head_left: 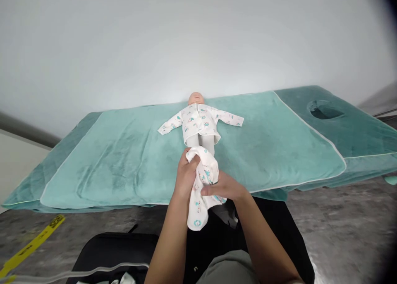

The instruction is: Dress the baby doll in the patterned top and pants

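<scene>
Printed garment (pixel 198 201), white, bunched up, held in the air on the near side of the doll (pixel 196 98), hiding the lower end of its legs; can't tell if it touches them. Left hand (pixel 187 170) grips the garment's upper part, thumb over the cloth, other fingers mostly hidden. Right hand (pixel 225 187) pinches the garment's other side, thumb on the front, fingers behind. One end of the cloth hangs loose between the forearms.

Doll is on its back, head away from the person, wearing a white printed jacket (pixel 197 120). Sleeves spread out to both sides; can't tell how far the arms fill them. Grey legs stick out below the hem.

Under the doll: light green sheet (pixel 124 160) with pale edging, on a darker green bed (pixel 366 131). Far right of the doll, the bed has an oval hole (pixel 325 110), dark inside. Wall (pixel 198 40) behind the doll.

Near side, left of the doll and below bed level: black padded item (pixel 114 244), bag or seat unclear; white pieces (pixel 127 278) at its bottom edge, inside or on top unclear. Yellow tape (pixel 34 247) farther left.
</scene>
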A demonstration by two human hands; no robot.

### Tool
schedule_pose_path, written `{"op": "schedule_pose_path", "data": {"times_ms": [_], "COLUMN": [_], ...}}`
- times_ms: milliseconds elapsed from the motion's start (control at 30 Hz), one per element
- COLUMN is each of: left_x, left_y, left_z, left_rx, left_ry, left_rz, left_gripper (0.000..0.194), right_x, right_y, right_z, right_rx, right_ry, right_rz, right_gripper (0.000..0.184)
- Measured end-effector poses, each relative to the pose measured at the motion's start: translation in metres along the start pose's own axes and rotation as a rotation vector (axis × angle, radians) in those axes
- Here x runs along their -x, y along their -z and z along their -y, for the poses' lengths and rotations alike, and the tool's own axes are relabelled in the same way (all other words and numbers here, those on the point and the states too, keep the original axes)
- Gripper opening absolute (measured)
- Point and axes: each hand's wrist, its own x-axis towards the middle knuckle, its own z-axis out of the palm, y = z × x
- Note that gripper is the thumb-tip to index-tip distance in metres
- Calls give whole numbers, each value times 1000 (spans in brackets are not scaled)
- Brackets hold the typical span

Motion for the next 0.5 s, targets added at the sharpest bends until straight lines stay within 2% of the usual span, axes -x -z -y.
{"op": "schedule_pose_path", "data": {"times_ms": [67,167,233,333,433,500], "left_x": [3,10,15,16,9,1], "left_y": [5,12,12,6,-1,-4], "left_z": [6,13,15,14,10,6], "left_rx": [59,99,85,117,155,78], "left_ry": [96,243,278,219,103,45], "left_rz": [87,289,353,255,77,25], "left_gripper": [34,52,57,49,40,35], "right_x": [1,1,1,1,0,-2], "right_y": [6,13,14,8,-2,-8], "right_z": [-2,-3,1,9,12,9], "right_rx": [-91,-229,-252,-258,-221,-141], "right_ry": [2,61,74,30,11,22], "right_rz": [-80,-344,-404,-359,-173,-35], "right_gripper": [61,52,50,51,61,67]}}
